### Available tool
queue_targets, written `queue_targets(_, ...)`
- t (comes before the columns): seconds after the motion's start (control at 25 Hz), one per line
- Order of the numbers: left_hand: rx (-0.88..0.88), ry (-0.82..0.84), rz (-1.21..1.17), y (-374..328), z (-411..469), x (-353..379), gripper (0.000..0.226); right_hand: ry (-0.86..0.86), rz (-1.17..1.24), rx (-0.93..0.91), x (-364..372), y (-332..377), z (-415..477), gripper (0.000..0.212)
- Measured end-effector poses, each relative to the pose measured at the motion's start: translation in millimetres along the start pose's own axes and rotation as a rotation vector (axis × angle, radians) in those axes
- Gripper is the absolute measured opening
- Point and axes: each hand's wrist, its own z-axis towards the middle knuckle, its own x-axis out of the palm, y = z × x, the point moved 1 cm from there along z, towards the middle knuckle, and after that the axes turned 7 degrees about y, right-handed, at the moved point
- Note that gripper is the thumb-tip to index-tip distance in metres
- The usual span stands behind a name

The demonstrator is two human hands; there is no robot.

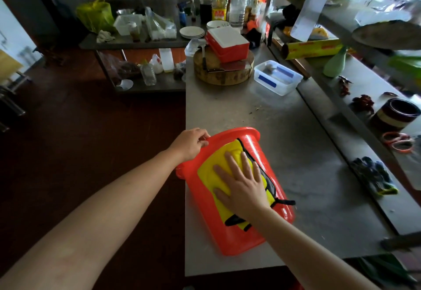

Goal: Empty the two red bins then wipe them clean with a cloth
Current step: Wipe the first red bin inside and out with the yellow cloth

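Bin (205,219) on side; rim (237,131) away

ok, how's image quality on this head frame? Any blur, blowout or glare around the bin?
Head view: the red bin, yellow cloth, left hand and right hand are sharp, with small glare streaks on the bin wall near its rim. The top right around the shelf is blown out and smeared. The floor at left is underexposed. Wide-angle distortion bends the counter edges.

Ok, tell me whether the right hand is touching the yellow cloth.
Touching. The head view shows the right hand lying flat on the yellow cloth, fingers spread, pressing it against the side of the red bin.
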Motion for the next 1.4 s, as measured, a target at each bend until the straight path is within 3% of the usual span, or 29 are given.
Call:
queue_targets(0.12,-0.006,-0.013,-0.003,-2,0,3,0.019,0.032,0.192,0.154,-6,-39,5,0.070)
queue_targets(0.32,-0.040,-0.030,0.015,0,1,6,0.027,0.122,0.709,0.442,-11,-89,3,0.072)
queue_targets(0.44,-0.065,-0.034,0.039,-3,3,10,0.031,0.097,0.441,0.391,-6,-63,-10,0.074)
queue_targets(0.56,-0.072,-0.036,0.063,-5,6,10,0.032,-0.016,0.091,0.134,5,-2,-30,0.072)
queue_targets(0.72,-0.093,-0.042,0.101,-3,1,11,0.034,0.032,-0.219,-0.096,28,50,-46,0.067)
queue_targets(0.84,-0.101,-0.101,0.080,-1,-4,15,0.031,-0.017,-0.130,-0.096,19,30,-42,0.063)
queue_targets(0.96,-0.094,-0.111,0.081,-3,-8,19,0.031,-0.006,0.062,0.083,8,-25,-37,0.067)
queue_targets(1.2,-0.122,-0.124,0.076,-3,-12,23,0.033,0.155,0.828,0.448,-5,-116,-23,0.068)
queue_targets(1.24,-0.122,-0.125,0.081,-4,-11,24,0.034,0.166,0.821,0.469,-6,-113,-23,0.069)
queue_targets(1.32,-0.121,-0.135,0.098,-7,-11,24,0.034,0.132,0.574,0.464,-2,-89,-28,0.071)
queue_targets(1.4,-0.115,-0.140,0.119,-8,-10,24,0.034,0.026,0.231,0.275,6,-44,-44,0.071)
